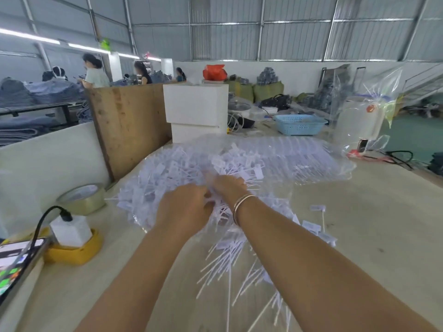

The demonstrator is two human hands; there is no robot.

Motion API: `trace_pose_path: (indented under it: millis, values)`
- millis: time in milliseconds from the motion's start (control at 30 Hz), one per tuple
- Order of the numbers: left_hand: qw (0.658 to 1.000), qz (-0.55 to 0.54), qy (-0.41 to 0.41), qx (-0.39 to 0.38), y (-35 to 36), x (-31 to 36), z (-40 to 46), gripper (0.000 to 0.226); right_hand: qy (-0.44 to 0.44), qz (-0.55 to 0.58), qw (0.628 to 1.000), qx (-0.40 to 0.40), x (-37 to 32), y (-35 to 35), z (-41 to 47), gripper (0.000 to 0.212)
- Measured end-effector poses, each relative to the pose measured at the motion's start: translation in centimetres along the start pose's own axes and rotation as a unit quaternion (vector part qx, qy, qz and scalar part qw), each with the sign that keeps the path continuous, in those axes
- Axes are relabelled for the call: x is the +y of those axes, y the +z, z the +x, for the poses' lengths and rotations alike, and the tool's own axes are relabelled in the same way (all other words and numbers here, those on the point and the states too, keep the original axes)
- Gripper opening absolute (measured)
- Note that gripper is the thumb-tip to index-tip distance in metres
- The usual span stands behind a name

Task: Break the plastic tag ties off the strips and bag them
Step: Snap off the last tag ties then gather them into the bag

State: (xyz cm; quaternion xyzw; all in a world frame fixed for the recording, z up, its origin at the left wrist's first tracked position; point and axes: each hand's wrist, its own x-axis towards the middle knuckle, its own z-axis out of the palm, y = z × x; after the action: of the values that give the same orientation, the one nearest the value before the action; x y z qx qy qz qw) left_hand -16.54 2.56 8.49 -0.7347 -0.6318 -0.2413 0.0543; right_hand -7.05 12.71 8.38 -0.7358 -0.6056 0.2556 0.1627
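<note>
A big heap of white plastic tag ties (182, 173) lies on a clear plastic bag (311, 159) spread over the table's middle. My left hand (184, 209) and my right hand (229, 188), bracelets on its wrist, reach into the near side of the heap with fingers curled into the ties; motion blur hides exactly what each holds. Bare white strips (230, 267) lie scattered between my forearms, and a few loose tag ties (316, 226) sit to the right of my right arm.
A roll of clear tape (82, 198), a white plug block on a yellow holder (72, 243) and a phone (16, 262) sit at left. A wooden board (129, 125), white boxes (196, 109) and a blue basket (299, 124) stand behind. People work far left.
</note>
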Motion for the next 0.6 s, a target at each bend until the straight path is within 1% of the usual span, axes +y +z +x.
trace_pose_path:
  millis: [67, 100, 167, 233, 300, 367, 400, 467, 533, 567, 600]
  values:
    - [0.996, 0.087, 0.006, -0.025, 1.4, -0.2, 0.0, 0.035, -0.051, -0.010, 0.995, -0.088, 0.6, -1.5, -1.3, 0.082]
    - [0.993, 0.116, 0.001, -0.032, 1.8, -0.4, 0.1, 0.039, -0.085, -0.008, 0.991, -0.108, 1.2, -2.6, -2.2, 0.084]
    - [0.987, 0.152, -0.011, -0.044, 2.2, -1.0, 0.3, 0.040, -0.129, -0.019, 0.985, -0.116, 3.0, -5.3, -4.1, 0.070]
    - [0.982, 0.183, -0.013, -0.044, 2.2, -1.6, 0.5, 0.030, -0.141, -0.031, 0.982, -0.118, 5.1, -8.1, -5.7, 0.055]
    - [0.979, 0.196, -0.025, -0.049, 1.8, -1.9, 0.8, 0.029, -0.154, -0.008, 0.982, -0.107, 7.2, -10.5, -7.0, 0.046]
    - [0.982, 0.181, -0.037, -0.050, 1.1, -1.7, 0.9, 0.030, -0.167, 0.033, 0.983, -0.073, 9.5, -12.3, -8.3, 0.037]
    - [0.984, 0.173, -0.037, -0.036, 0.8, -1.4, 0.8, 0.031, -0.175, 0.039, 0.982, -0.054, 10.9, -13.0, -8.8, 0.034]
    - [0.986, 0.164, -0.018, 0.026, -0.1, -0.5, 0.2, 0.032, -0.179, 0.038, 0.983, -0.030, 13.5, -13.9, -9.7, 0.029]
    - [0.988, 0.113, 0.052, 0.094, -0.7, 1.3, -0.8, 0.027, -0.157, 0.017, 0.987, -0.024, 15.7, -14.4, -10.4, 0.028]
    - [0.986, 0.070, 0.099, 0.111, -1.0, 2.4, -1.5, 0.020, -0.140, -0.017, 0.990, -0.025, 16.5, -14.4, -10.6, 0.032]
    - [0.986, 0.019, 0.138, 0.093, -1.2, 3.5, -2.3, 0.014, -0.119, -0.062, 0.990, -0.034, 17.2, -14.2, -10.9, 0.037]
